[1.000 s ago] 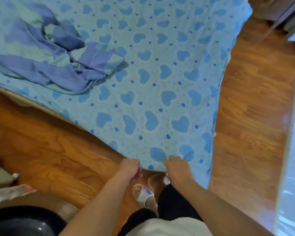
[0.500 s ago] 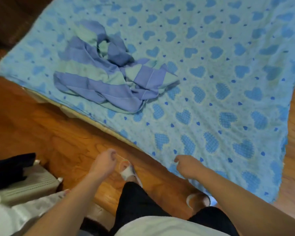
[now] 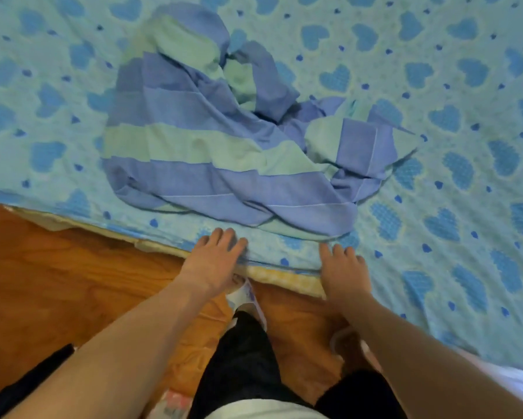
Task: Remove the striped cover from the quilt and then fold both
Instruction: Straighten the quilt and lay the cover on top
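One striped cover (image 3: 224,140) lies crumpled on one heart-print quilt (image 3: 435,146) spread over the wooden floor (image 3: 57,282). It sits just beyond two hands, apart from both. The left hand (image 3: 215,261) and right hand (image 3: 343,270) rest flat, fingers spread, on the quilt's near edge.

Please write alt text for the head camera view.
Two bare hands, left hand and right hand, rest with straight fingers on the near edge of a heart-patterned quilt spread on a wooden floor. A crumpled striped cover lies on it.

One striped cover (image 3: 224,152), one heart-patterned quilt (image 3: 435,116), two hands, left (image 3: 215,261) and right (image 3: 345,270), two slippers (image 3: 248,297).
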{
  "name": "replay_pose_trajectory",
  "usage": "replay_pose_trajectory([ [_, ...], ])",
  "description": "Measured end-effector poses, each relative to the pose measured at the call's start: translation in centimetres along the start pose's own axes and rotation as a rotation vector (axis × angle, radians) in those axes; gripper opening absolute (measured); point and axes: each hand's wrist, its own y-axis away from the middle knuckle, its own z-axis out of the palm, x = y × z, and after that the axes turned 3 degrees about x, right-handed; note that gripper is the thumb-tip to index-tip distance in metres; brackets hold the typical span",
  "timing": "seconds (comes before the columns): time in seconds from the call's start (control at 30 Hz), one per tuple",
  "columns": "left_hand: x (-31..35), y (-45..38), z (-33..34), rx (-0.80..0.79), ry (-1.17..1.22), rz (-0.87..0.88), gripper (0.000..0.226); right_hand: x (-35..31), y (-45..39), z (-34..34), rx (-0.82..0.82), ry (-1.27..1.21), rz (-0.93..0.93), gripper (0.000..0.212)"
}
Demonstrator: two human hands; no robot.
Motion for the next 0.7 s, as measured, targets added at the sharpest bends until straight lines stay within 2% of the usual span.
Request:
replay_pose_trajectory([
  [0.1,-1.1,-1.2,-0.7,0.040,-0.069,0.071,0.074,0.7,1.5,-2.4,0.215,-0.062,-0.076,0.022],
  [0.17,-2.1,-2.0,-1.4,0.049,-0.088,0.092,0.061,0.3,4.2,-3.4,0.244,-0.176,-0.093,0.019],
  [0.23,-2.9,-2.1,-1.8,0.051,-0.059,0.114,0.041,-0.5,6.8,-3.4,0.079,-0.187,-0.061,0.034],
  [0.3,-3.0,-1.0,-1.7,-0.038,-0.024,0.159,0.036,-0.9,7.9,-2.2,-0.130,-0.143,0.012,0.036],
  [0.37,-2.8,0.8,-1.7,-0.256,0.088,0.142,0.044,-0.6,6.0,-1.9,-0.357,-0.211,0.112,0.049],
  [0.4,-3.2,1.6,-1.1,-0.359,0.173,0.087,0.052,-0.3,4.5,-2.0,-0.451,-0.291,0.102,0.052],
  [0.43,-3.9,2.5,-1.2,-0.478,0.302,0.003,0.060,0.0,2.7,-2.5,-0.509,-0.415,0.117,0.049],
  [0.47,-4.6,3.1,-1.4,-0.521,0.437,-0.088,0.067,0.2,0.7,-3.7,-0.507,-0.498,0.158,0.042],
  [0.5,-5.3,3.6,-2.2,-0.486,0.544,-0.184,0.066,0.7,-1.3,-5.3,-0.407,-0.570,0.263,0.035],
  [0.6,-8.6,4.2,-4.5,-0.358,0.693,-0.416,0.047,4.4,-7.2,-10.1,0.148,-0.766,0.615,0.020],
  [0.63,-10.0,4.2,-5.5,-0.342,0.728,-0.468,0.041,5.2,-9.2,-11.6,0.307,-0.768,0.611,0.021],
  [0.67,-11.3,4.2,-6.7,-0.325,0.764,-0.515,0.036,5.3,-11.3,-12.8,0.398,-0.745,0.544,0.025],
  [0.7,-12.7,4.1,-7.7,-0.284,0.784,-0.551,0.032,5.0,-13.6,-13.5,0.423,-0.717,0.449,0.030],
])
